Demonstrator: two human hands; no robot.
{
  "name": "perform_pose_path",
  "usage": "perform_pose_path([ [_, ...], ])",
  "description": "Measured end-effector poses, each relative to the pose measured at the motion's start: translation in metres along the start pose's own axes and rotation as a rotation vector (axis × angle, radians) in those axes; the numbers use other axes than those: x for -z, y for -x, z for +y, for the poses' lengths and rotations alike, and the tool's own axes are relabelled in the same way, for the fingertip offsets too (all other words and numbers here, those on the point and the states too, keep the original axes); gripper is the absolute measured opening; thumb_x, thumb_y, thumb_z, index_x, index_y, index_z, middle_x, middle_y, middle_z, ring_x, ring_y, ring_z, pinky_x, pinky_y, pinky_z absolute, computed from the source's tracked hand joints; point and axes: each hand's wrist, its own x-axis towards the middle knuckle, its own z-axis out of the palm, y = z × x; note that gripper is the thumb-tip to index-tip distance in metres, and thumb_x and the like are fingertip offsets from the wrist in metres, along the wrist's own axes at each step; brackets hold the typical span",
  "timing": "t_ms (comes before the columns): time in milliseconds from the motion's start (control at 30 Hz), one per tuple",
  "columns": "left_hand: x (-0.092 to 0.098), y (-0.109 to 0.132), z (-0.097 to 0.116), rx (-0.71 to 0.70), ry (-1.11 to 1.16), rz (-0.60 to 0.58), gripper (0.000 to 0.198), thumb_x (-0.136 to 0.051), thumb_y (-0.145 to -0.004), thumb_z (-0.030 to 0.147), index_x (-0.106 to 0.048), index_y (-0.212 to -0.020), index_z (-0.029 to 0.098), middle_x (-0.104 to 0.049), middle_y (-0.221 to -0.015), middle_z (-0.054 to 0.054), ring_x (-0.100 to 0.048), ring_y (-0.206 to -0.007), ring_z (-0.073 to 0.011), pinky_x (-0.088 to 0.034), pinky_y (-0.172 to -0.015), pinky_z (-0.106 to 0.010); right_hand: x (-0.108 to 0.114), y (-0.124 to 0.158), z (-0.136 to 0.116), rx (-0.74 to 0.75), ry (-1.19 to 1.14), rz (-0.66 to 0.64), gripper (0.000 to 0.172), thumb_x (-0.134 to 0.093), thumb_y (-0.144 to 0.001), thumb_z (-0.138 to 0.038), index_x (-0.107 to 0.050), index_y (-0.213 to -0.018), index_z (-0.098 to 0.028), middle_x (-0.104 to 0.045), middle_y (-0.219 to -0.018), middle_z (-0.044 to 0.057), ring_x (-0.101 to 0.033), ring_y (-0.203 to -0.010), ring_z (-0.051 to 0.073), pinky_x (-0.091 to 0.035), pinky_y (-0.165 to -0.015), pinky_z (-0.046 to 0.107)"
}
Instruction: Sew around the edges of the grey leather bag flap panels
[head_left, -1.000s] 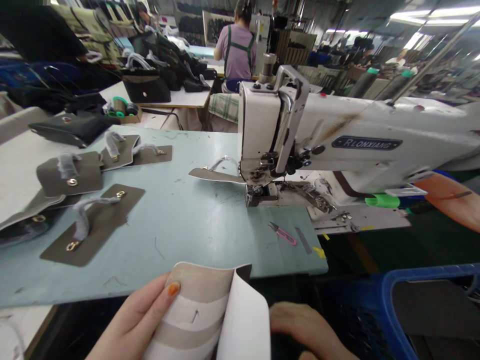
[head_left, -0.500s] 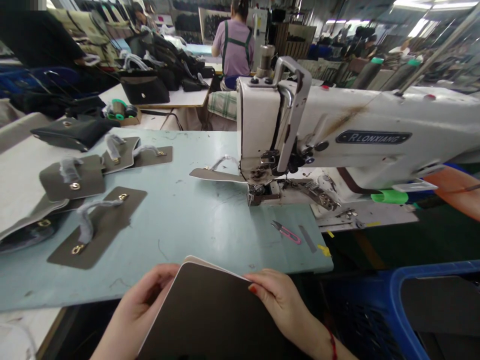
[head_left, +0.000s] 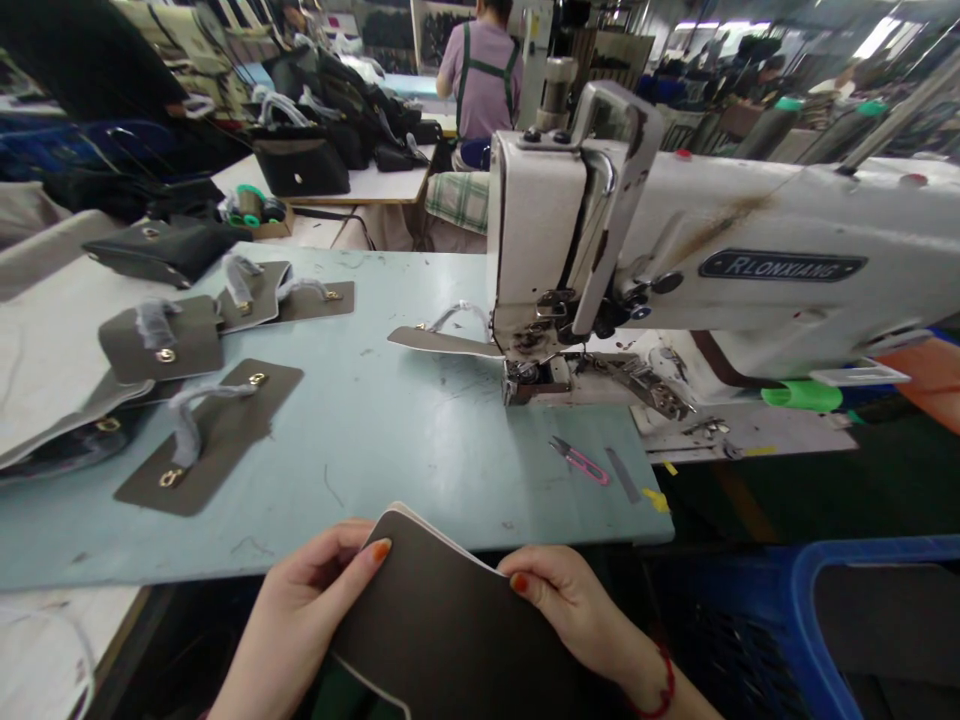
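Note:
Close to me, below the table's front edge, two or more layers of dark grey-brown bag panel [head_left: 457,620] with pale edges are held together. My left hand [head_left: 319,590] is closed on the left corner, thumb on the top face and fingers behind. At the upper right edge my right hand [head_left: 574,610] pinches the layers between thumb and fingers. The panel's lower part runs out of view. A similar flap with a plastic-wrapped handle [head_left: 442,343] lies by the needle area of the sewing machine [head_left: 540,220].
Several handled flaps [head_left: 217,430] lie on the blue-green tabletop [head_left: 390,440]. Pink thread snips [head_left: 581,462] rest near its front right corner. A blue crate [head_left: 802,600] stands at lower right. Behind are black bags [head_left: 300,165] and a person in purple [head_left: 491,75]. Another person's arm [head_left: 930,375] shows at right.
My left thumb has come over onto the panel's top face. The panel has tilted, and its lower left edge now shows. The view has shifted slightly.

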Motion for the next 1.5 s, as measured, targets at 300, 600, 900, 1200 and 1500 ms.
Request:
perform_pose_path([
  [300, -0.005, 0.012, 0.01, -0.167, -0.147, 0.051, 0.015, -0.07, -0.08, 0.038, -0.07, -0.077, 0.023, -0.072, -0.093, -0.001, -0.066, -0.083, -0.0164, -0.052, -0.075, -0.018, -0.008, -0.004, -0.013, 0.069, 0.047, 0.019, 0.03, -0.048, -0.1, -0.036, -0.073, -0.106, -0.021, -0.074, -0.092, 0.005, -0.067, -0.082, 0.017, -0.047, -0.073, 0.024],
  [600, -0.011, 0.017, 0.021, -0.28, -0.179, 0.046, 0.008, -0.068, -0.083, 0.032, -0.066, -0.078, 0.025, -0.072, -0.093, 0.002, -0.065, -0.086, -0.014, -0.051, -0.077, -0.014, -0.02, -0.022, -0.032, 0.091, 0.068, 0.078, 0.036, -0.05, -0.098, -0.042, -0.076, -0.096, -0.017, -0.072, -0.075, 0.003, -0.065, -0.066, 0.014, -0.043, -0.059, 0.021],
  [900, -0.014, 0.016, 0.024, -0.349, -0.247, 0.051, 0.007, -0.066, -0.083, 0.029, -0.066, -0.079, 0.024, -0.071, -0.092, 0.0, -0.066, -0.084, -0.015, -0.051, -0.075, -0.017, -0.02, -0.028, -0.043, 0.117, 0.018, 0.089, 0.033, -0.048, -0.099, -0.037, -0.075, -0.099, -0.019, -0.074, -0.081, 0.003, -0.066, -0.071, 0.014, -0.044, -0.062, 0.021],
  [1200, -0.026, 0.018, 0.037, -0.402, -0.253, -0.013, 0.01, -0.062, -0.086, 0.024, -0.068, -0.079, 0.023, -0.071, -0.088, -0.002, -0.067, -0.08, -0.0163, -0.052, -0.073, -0.022, -0.023, -0.038, -0.057, 0.152, -0.026, 0.051, 0.029, -0.047, -0.1, -0.033, -0.073, -0.105, -0.021, -0.073, -0.087, 0.003, -0.068, -0.079, 0.015, -0.046, -0.069, 0.02],
  [1500, -0.035, 0.017, 0.041, -0.488, -0.223, -0.037, 0.01, -0.061, -0.087, 0.017, -0.068, -0.082, 0.023, -0.07, -0.085, -0.002, -0.067, -0.077, -0.0147, -0.053, -0.07, -0.022, -0.024, -0.043, -0.063, 0.165, -0.009, 0.076, 0.029, -0.048, -0.1, -0.034, -0.074, -0.099, -0.021, -0.071, -0.078, 0.002, -0.067, -0.076, 0.016, -0.048, -0.068, 0.021],
])
